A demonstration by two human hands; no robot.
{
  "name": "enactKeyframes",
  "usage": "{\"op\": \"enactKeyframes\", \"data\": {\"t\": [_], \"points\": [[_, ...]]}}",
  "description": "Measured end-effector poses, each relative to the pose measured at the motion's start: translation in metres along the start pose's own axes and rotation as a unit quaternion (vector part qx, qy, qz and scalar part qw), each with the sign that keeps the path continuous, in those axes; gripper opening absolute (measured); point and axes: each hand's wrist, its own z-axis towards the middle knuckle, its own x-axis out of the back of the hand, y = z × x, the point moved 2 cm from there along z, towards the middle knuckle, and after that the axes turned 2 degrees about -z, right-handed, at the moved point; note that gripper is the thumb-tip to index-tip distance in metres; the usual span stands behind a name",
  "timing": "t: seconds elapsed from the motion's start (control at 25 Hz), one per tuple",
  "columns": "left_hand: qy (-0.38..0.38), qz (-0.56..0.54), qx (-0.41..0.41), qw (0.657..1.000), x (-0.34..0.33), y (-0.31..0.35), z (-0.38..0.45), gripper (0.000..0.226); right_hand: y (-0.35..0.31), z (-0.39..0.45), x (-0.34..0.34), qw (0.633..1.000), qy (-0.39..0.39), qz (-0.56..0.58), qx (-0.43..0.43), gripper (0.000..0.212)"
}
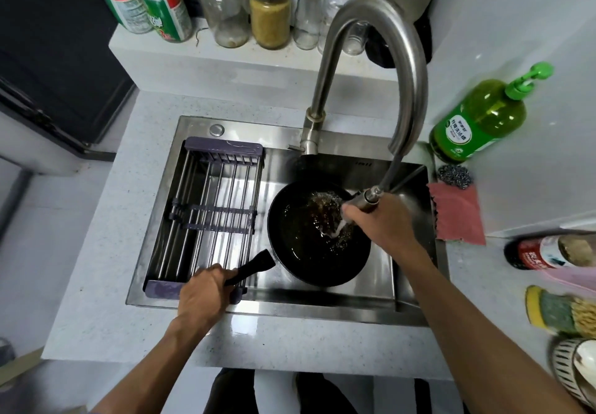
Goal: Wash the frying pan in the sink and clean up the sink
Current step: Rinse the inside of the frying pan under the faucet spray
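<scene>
Pan (317, 236) is sitting in the sink (322, 304), handle pointing left toward the left hand (201, 291), which is gripping it. Right hand (383, 220) is closed on the sprayer (369, 200), rinsing the bowl.

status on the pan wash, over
Left hand shut on pan handle. Right hand shut on sprayer head, water hitting frying pan. Nothing blocking.

I saw even, soft overhead light glaring off the stainless steel sink rim (322, 300); wide-angle bending curved the edges, blurring the right side.
</scene>
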Motion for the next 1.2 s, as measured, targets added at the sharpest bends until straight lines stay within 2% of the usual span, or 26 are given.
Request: {"op": "enactKeyframes", "data": {"t": [0.12, 0.24, 0.36, 0.44, 0.48, 0.56, 0.6, 0.68, 0.76, 0.84, 0.96, 1.04, 1.12, 1.2], "points": [[-0.001, 0.049, -0.009, 0.999, 0.0, 0.002, -0.004, 0.029, -0.031, 0.004, 0.042, 0.999, 0.033, -0.035, 0.024, 0.032], [-0.008, 0.08, -0.013, 0.997, -0.005, 0.005, -0.005, 0.035, -0.056, 0.012, 0.075, 0.998, 0.039, -0.022, 0.033, 0.029], [-0.018, 0.074, -0.023, 0.997, -0.008, 0.007, -0.004, 0.033, -0.063, 0.007, 0.073, 0.997, 0.024, -0.026, 0.073, 0.031], [-0.011, 0.136, -0.04, 0.99, -0.011, 0.007, 0.0, 0.035, -0.062, 0.005, 0.067, 0.994, 0.041, -0.021, 0.104, 0.036], [-0.008, 0.191, -0.063, 0.98, -0.014, 0.01, 0.002, 0.037, -0.057, 0.003, 0.065, 0.992, 0.032, 0.002, 0.121, 0.037], [-0.006, 0.259, -0.114, 0.959, -0.021, 0.023, 0.006, 0.042, -0.035, -0.002, 0.06, 0.981, -0.023, 0.124, 0.145, 0.029], [-0.01, 0.26, -0.131, 0.957, -0.028, 0.033, 0.011, 0.044, -0.016, -0.006, 0.054, 0.97, -0.053, 0.203, 0.126, 0.029], [-0.031, 0.236, -0.134, 0.962, -0.042, 0.053, 0.026, 0.048, 0.034, -0.016, 0.024, 0.949, -0.08, 0.305, -0.012, 0.042], [-0.046, 0.229, -0.119, 0.965, -0.058, 0.066, 0.041, 0.052, 0.09, -0.026, -0.025, 0.927, -0.075, 0.288, -0.229, 0.045], [-0.046, 0.282, -0.1, 0.953, -0.072, 0.07, 0.053, 0.053, 0.13, -0.033, -0.073, 0.882, -0.098, 0.281, -0.365, 0.049], [-0.04, 0.392, -0.075, 0.916, -0.086, 0.072, 0.07, 0.05, 0.164, -0.025, -0.131, 0.839, -0.154, 0.296, -0.429, 0.057], [-0.032, 0.434, -0.07, 0.898, -0.091, 0.077, 0.08, 0.045, 0.176, -0.013, -0.161, 0.815, -0.187, 0.315, -0.449, 0.049], [-0.027, 0.414, -0.063, 0.908, -0.095, 0.079, 0.085, 0.041, 0.177, -0.002, -0.179, 0.792, -0.185, 0.355, -0.461, 0.038], [-0.021, 0.354, -0.06, 0.933, -0.092, 0.081, 0.081, 0.033, 0.176, 0.002, -0.179, 0.791, -0.145, 0.373, -0.462, 0.032]]}}
